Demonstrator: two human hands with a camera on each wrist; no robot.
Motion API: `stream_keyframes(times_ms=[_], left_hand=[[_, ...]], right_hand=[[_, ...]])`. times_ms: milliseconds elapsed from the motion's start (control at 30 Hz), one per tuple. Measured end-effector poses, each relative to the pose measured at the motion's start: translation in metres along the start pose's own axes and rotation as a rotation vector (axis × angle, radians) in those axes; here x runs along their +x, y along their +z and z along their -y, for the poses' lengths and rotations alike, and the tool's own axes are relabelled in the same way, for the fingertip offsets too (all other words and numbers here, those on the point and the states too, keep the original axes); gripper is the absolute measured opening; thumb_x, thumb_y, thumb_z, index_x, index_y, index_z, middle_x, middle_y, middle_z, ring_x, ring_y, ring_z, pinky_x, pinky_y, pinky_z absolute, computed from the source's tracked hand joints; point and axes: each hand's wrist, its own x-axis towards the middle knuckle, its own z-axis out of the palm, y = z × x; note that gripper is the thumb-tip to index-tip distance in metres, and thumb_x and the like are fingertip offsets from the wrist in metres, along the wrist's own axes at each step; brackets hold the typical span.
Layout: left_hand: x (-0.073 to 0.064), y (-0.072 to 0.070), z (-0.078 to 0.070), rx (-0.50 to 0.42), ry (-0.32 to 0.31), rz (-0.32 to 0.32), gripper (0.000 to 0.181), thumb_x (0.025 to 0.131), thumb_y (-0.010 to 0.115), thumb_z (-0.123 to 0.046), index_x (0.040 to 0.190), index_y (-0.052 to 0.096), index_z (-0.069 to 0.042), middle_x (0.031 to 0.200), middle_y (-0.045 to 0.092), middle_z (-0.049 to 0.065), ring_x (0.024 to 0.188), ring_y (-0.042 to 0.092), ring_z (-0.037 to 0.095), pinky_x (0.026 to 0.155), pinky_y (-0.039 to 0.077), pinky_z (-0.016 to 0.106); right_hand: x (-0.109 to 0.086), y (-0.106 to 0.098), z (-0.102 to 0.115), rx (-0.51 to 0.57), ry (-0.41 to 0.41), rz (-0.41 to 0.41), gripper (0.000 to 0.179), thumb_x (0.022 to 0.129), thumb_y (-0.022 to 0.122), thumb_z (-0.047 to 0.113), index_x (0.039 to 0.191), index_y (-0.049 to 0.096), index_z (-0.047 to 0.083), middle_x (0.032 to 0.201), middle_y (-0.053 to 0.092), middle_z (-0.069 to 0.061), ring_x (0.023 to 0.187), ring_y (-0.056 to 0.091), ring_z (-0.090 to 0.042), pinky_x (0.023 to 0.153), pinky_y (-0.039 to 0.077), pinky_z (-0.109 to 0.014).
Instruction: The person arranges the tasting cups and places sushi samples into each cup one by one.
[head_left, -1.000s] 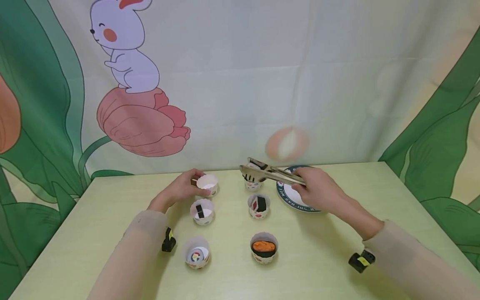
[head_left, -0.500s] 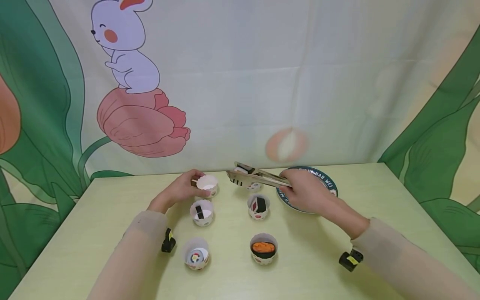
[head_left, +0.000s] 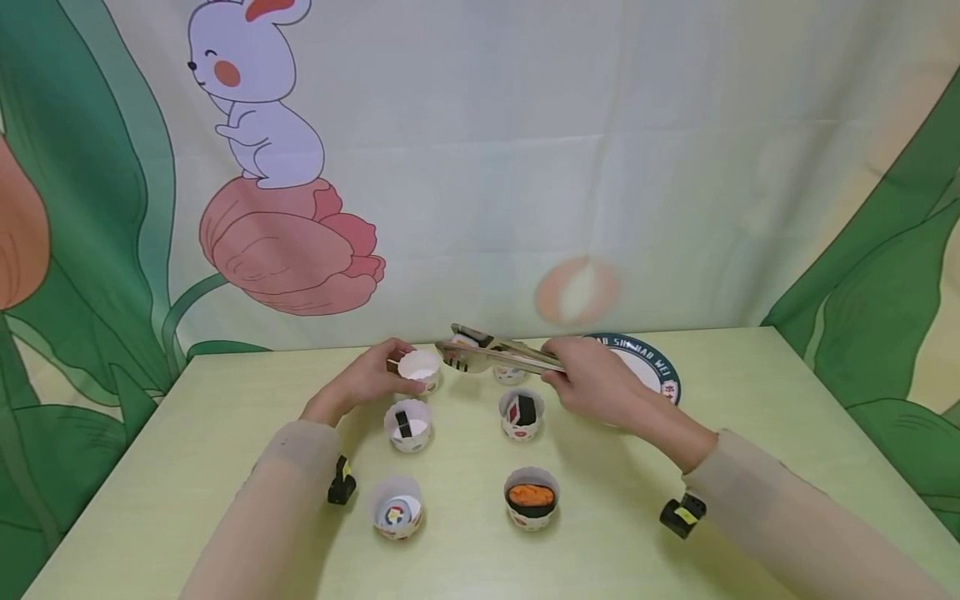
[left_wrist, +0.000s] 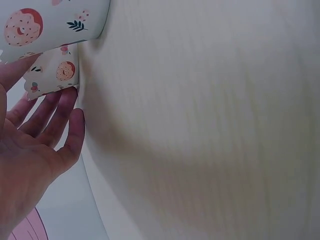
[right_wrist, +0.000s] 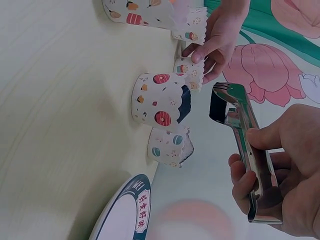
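Note:
At the far left of the head view, my left hand (head_left: 363, 383) holds a white paper cup (head_left: 422, 377) between thumb and fingers. My right hand (head_left: 596, 379) grips metal tongs (head_left: 517, 354). Between the tips of the tongs is a black-and-white toy sushi piece (right_wrist: 218, 107), held in the air just right of that cup. A second paper cup (head_left: 510, 377), at the far right of the group, is partly hidden under the tongs. In the left wrist view my left fingers touch the lower side of the printed cup (left_wrist: 55, 75).
Nearer cups hold other toy sushi: a black-banded piece (head_left: 403, 423), a round roll (head_left: 393, 514), a black-and-red piece (head_left: 527, 410) and an orange-topped piece (head_left: 531, 496). A blue-rimmed plate (head_left: 670, 387) lies partly behind my right hand. A printed cloth (head_left: 480, 208) hangs behind the table.
My right hand has moved left with the tongs and sushi piece, from above the far right cup to beside the far left one. My left hand stays at its cup.

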Motion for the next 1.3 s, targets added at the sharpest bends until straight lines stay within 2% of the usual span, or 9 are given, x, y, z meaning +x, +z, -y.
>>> stream_keyframes(times_ms=[433,800,1033,1300], left_hand=[[0.0,0.001,0.0,0.024,-0.003,-0.01,0.066,0.09,0.083,-0.022,0.141,0.047,-0.001,0.138,0.051,0.021,0.122,0.051,0.035,0.103,0.045,0.048],[-0.002,0.001,-0.003,0.05,-0.004,-0.013,0.067,0.09,0.082,-0.023,0.142,0.047,-0.002,0.142,0.048,0.022,0.127,0.049,0.037,0.106,0.043,0.051],[0.0,0.001,-0.003,0.065,-0.008,-0.011,0.068,0.09,0.083,-0.024,0.141,0.046,-0.001,0.145,0.046,0.024,0.13,0.047,0.039,0.108,0.042,0.053],[0.0,0.001,-0.003,0.054,0.006,-0.012,0.064,0.089,0.083,-0.022,0.138,0.048,-0.001,0.14,0.049,0.023,0.124,0.05,0.038,0.103,0.045,0.051]], right_hand=[[0.009,0.005,0.008,0.015,0.014,0.037,0.014,0.098,0.07,0.012,0.109,0.067,0.003,0.084,0.061,0.001,0.067,0.052,-0.016,0.058,0.043,-0.03],[0.019,0.009,0.012,-0.023,-0.018,0.036,0.012,0.098,0.069,0.014,0.104,0.066,0.004,0.083,0.059,0.001,0.071,0.053,-0.018,0.064,0.045,-0.035],[0.022,0.013,0.017,-0.017,-0.001,0.061,0.008,0.1,0.068,0.013,0.098,0.062,0.008,0.081,0.056,0.001,0.068,0.051,-0.018,0.06,0.042,-0.033],[0.027,0.018,0.021,-0.032,-0.021,0.05,0.009,0.1,0.068,0.014,0.105,0.064,0.007,0.087,0.059,0.0,0.068,0.053,-0.016,0.057,0.042,-0.032]])
